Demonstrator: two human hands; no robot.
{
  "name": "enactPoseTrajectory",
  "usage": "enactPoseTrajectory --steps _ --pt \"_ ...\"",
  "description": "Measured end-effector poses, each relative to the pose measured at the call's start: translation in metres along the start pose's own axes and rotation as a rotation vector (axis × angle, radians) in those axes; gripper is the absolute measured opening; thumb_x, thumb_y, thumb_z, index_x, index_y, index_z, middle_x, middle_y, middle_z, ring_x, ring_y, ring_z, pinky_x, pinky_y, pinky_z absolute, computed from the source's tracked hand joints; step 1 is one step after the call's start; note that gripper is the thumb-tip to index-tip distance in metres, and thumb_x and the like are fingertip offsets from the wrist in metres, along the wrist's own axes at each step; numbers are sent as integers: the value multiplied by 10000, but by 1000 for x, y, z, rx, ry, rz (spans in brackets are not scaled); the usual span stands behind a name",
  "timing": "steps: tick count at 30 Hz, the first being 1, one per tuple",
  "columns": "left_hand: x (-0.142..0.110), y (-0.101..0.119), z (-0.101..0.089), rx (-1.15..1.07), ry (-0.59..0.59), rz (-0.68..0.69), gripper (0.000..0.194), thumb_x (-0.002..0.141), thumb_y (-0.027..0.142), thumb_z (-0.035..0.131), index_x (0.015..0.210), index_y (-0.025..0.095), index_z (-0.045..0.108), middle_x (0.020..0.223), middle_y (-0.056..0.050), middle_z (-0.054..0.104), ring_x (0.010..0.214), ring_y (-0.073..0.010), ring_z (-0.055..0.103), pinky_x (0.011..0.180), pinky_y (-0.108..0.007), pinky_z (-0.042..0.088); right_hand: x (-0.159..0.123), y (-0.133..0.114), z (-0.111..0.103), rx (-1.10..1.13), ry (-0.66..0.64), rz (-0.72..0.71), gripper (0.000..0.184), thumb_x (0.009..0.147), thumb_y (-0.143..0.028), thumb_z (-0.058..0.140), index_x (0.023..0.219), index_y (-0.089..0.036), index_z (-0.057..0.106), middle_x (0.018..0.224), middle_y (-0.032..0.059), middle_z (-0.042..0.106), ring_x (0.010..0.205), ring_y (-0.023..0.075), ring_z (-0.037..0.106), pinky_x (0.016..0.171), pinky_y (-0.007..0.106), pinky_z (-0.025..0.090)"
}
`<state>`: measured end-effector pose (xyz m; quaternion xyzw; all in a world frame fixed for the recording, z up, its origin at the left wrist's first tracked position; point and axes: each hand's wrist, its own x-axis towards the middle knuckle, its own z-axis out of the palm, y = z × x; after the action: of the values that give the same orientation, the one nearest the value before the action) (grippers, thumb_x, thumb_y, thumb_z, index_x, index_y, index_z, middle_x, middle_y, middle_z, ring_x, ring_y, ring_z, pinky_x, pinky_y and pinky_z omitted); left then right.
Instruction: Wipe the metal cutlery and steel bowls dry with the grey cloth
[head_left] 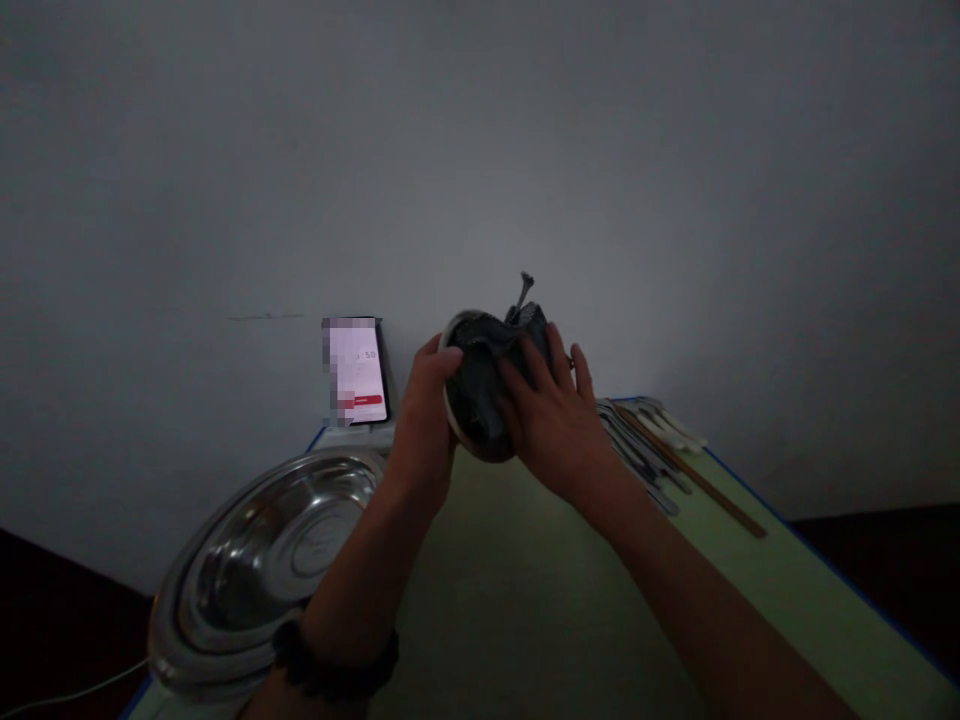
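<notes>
Above the table, my left hand (426, 420) grips a bowl (480, 445) by its pale rim, thumb over the edge. The bowl is tilted, and its inside looks dark. My right hand (551, 415) presses a dark grey cloth (491, 330) against the bowl's inside, fingers spread over the fabric. Part of the cloth bunches up past the far side of the rim, with a thin twisted end sticking up. The dim light hides the folds and the bowl's bottom.
Nested steel basins (225, 520) stand on the left of the green table (525, 600). Behind them a lit phone (360, 370) leans near the wall. Metal cutlery (637, 455), brown chopsticks (697, 480) and white spoons (667, 430) lie at the right.
</notes>
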<state>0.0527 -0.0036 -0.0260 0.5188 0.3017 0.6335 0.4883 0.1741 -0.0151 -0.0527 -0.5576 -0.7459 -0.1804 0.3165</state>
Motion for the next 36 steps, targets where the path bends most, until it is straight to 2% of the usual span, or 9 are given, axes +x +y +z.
enactPoseTrajectory --steps 3,8,11,16,23,27,29,33,36 --pt "-3 5 7 -79 -24 -193 398 770 426 484 1106 224 550 990 -31 668 855 -228 645 593 -276 535 5 -3 -10 -7 57 27 438 892 -374 376 1304 -233 425 1451 83 317 1333 350 188 996 572 233" --pt "1 4 9 -45 -107 -309 469 761 522 438 1083 207 566 847 -37 699 716 -210 664 518 -269 525 12 -13 -21 93 138 33 344 899 -293 368 1202 -219 512 1257 93 522 1119 279 441 900 473 367" --pt "3 4 3 -32 -177 -356 512 758 566 408 1049 185 588 774 -46 702 661 -219 664 490 -286 520 15 -9 -20 166 158 27 351 870 -299 435 1196 -185 497 1179 116 548 1068 270 469 877 448 401" --pt "0 7 -8 5 -310 -416 461 770 490 474 1097 178 566 855 -46 707 713 -217 666 540 -286 521 17 7 -14 225 194 74 443 830 -299 500 1220 -105 418 1150 174 512 1059 277 458 881 444 410" --pt "-6 13 -10 36 -392 -376 395 781 431 485 1066 175 581 864 -40 699 748 -207 661 541 -256 512 19 18 -10 163 114 6 279 838 -356 490 1005 -135 515 973 131 568 893 254 491 766 402 427" --pt "-9 26 -9 56 -341 -264 339 745 375 512 1005 181 614 762 -48 681 786 -254 659 583 -314 535 21 21 -7 126 263 115 297 840 -453 462 884 -168 535 852 91 588 816 228 517 699 347 404" --pt "-10 30 -8 57 -304 -178 343 702 307 535 1019 196 605 767 -44 669 793 -259 654 592 -321 537 21 21 -6 117 277 219 355 841 -502 426 815 -172 552 784 90 596 767 221 536 656 329 391" --pt "-9 29 -3 -14 -225 31 474 611 196 500 1082 233 543 862 -21 651 844 -252 635 610 -315 522 22 14 -2 297 75 420 498 837 -579 352 704 -165 594 640 91 611 612 199 569 545 293 355" --pt "-7 23 -1 -58 -180 252 545 561 144 475 1095 248 514 976 -4 629 961 -240 590 722 -313 495 22 4 5 610 -41 464 444 829 -538 411 774 -153 626 721 94 665 665 197 617 548 272 386"
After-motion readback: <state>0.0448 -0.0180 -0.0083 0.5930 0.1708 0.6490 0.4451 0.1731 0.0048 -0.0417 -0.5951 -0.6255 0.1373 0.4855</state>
